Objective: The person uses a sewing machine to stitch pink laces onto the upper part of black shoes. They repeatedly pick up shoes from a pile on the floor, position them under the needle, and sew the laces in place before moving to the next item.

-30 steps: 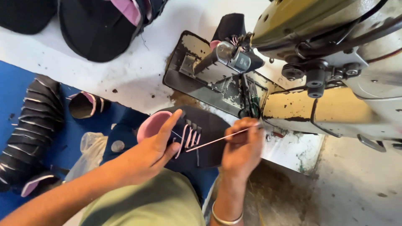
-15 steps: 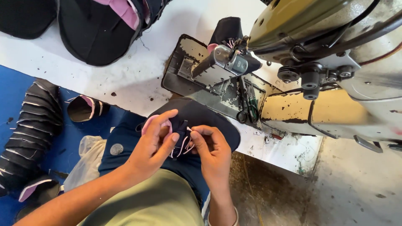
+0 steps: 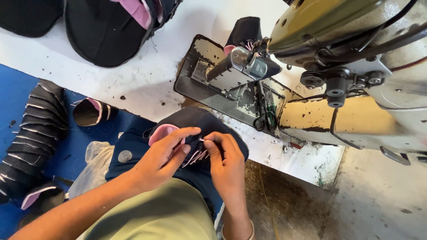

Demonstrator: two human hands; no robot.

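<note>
Both hands pinched on a dark shoe upper at the desk edge.

Far left, stacked black shoe pieces (image 3: 33, 133) on blue cloth. Then left hand (image 3: 162, 153), grip closed on the dark shoe upper (image 3: 200, 124) beside its pink lining (image 3: 161, 132). Just right, touching, right hand (image 3: 224, 155), fingertips pinched shut on pale threads (image 3: 195, 156) at the seam. Upper directly under both grips, long axis toward the sewing machine (image 3: 338, 66), well apart, upper right. Neither hand nearer.
</note>
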